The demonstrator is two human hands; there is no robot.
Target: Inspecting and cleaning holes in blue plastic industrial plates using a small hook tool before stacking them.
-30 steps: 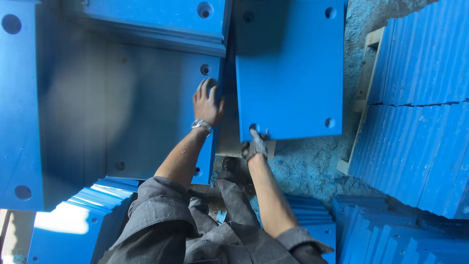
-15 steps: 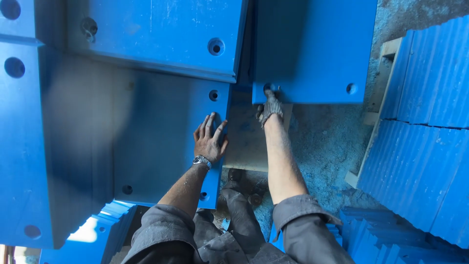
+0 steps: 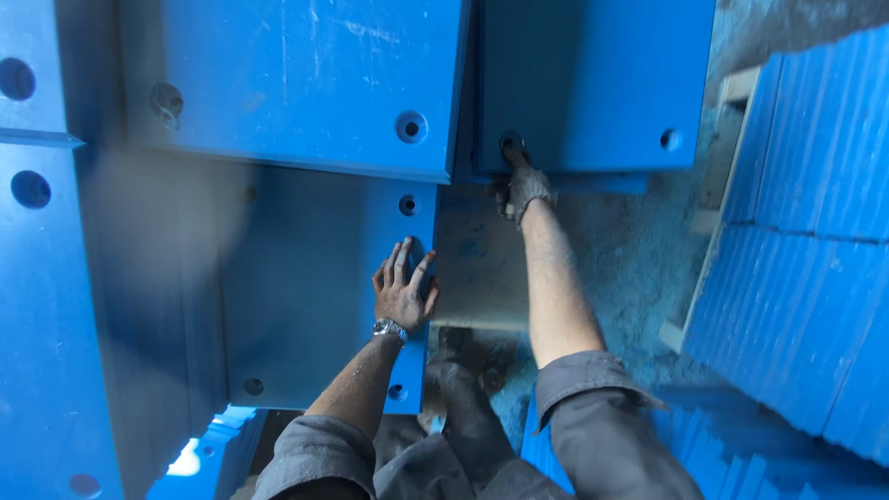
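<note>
My left hand point(image 3: 404, 289) lies flat, fingers spread, on the right edge of a big blue panel point(image 3: 306, 287) with round holes. A wristwatch sits on that wrist. My right hand point(image 3: 521, 182) reaches further out and grips the lower left corner of another blue panel point(image 3: 593, 83), fingers at a corner hole. Between the two panels a grey slab point(image 3: 477, 268) shows.
A third blue panel point(image 3: 296, 74) overlaps the top of the left one. More blue panels point(image 3: 46, 306) stand at the far left. Stacks of ribbed blue sheets point(image 3: 815, 241) on a wooden pallet fill the right. Dusty concrete floor point(image 3: 639, 250) lies between.
The right-hand panel has slid away from me, with my right hand stretching out on its corner. My left hand stays pressed on the left panel's edge.
</note>
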